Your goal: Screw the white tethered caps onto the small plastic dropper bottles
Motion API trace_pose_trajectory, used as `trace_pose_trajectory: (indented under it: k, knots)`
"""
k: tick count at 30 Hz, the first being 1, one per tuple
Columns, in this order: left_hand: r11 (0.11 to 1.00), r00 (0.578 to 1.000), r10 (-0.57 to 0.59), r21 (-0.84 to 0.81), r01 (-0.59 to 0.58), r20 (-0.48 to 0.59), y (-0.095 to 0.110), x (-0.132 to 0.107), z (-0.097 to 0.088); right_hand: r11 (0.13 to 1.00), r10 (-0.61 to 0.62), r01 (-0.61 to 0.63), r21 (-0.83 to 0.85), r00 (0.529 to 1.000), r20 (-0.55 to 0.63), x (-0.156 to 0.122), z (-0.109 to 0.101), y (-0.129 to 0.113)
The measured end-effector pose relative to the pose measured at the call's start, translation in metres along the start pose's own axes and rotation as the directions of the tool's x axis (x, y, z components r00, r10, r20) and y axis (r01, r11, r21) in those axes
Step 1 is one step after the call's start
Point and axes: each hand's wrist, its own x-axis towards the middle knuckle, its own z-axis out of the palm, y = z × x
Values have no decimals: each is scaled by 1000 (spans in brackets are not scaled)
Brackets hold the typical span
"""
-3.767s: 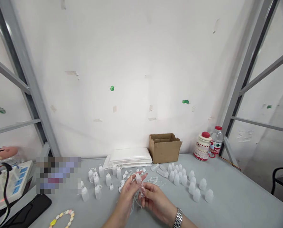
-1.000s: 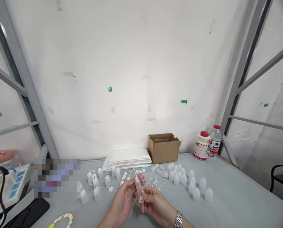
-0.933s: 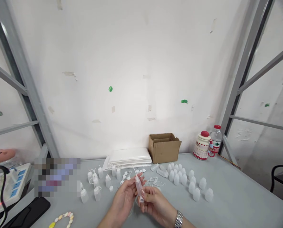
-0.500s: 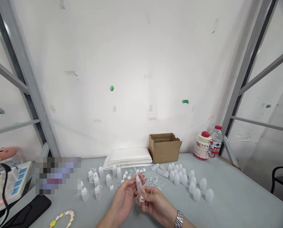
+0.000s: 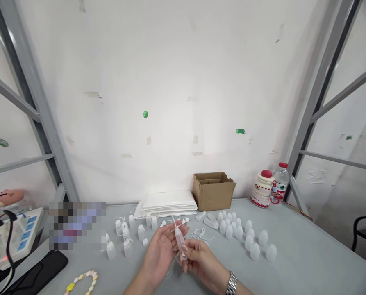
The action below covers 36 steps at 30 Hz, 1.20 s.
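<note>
My right hand [image 5: 203, 259] pinches a slim translucent squeeze bottle [image 5: 180, 241] between thumb and fingers. A thin white tip points up and to the left from its top. My left hand [image 5: 160, 250] is palm up with its fingers stretched out behind the bottle; whether they touch it I cannot tell. Capped dropper bottles [image 5: 141, 232] with thin straps stand in a group to the left. Uncapped translucent bottles [image 5: 238, 232] stand to the right. White cap straps [image 5: 203, 234] and small white caps [image 5: 185, 220] lie just behind my hands.
Stacked white sheets [image 5: 169, 201] and an open cardboard box [image 5: 215, 194] are against the wall. A decorated jar [image 5: 262, 190] and a water bottle [image 5: 281, 180] stand back right. At left lie a black phone [image 5: 37, 274], a bead bracelet [image 5: 93, 276] and a power strip [image 5: 27, 233].
The fingers of my left hand have opened away from the bottle's upper part, and that hand has shifted slightly left. My right hand keeps the bottle in nearly the same place.
</note>
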Motion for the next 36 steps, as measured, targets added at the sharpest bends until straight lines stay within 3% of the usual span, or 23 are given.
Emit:
trace_pose_trajectory:
  k: [7, 11, 13, 19, 25, 28, 32, 36]
  knots:
    - [955, 967, 250, 177, -239, -44, -2, 2, -6, 985, -63, 32, -170, 982, -179, 4, -5, 3]
    - [947, 946, 265, 233, -219, -187, -7, 5, -11, 979, -123, 87, -186, 974, -190, 5, -7, 2]
    - [949, 947, 246, 249, -193, -205, -11, 6, -12, 979, -135, 103, -175, 974, -182, 5, -7, 2]
    - [929, 973, 207, 333, -161, -106, -21, 5, -9, 967, -128, 91, -237, 981, -147, 8, -9, 6]
    - [772, 932, 351, 591, -233, -92, -23, 3, -8, 930, -160, 80, -360, 967, -198, 11, -14, 8]
    - [739, 936, 349, 627, -248, -40, -24, 6, -12, 893, -219, 101, -439, 949, -228, 12, -15, 10]
    - [752, 953, 300, 605, -263, 42, -24, 10, -13, 879, -247, 121, -460, 943, -224, 11, -15, 8]
    - [864, 977, 210, 462, -199, 28, -19, 7, -7, 946, -142, 98, -309, 982, -122, 8, -14, -1]
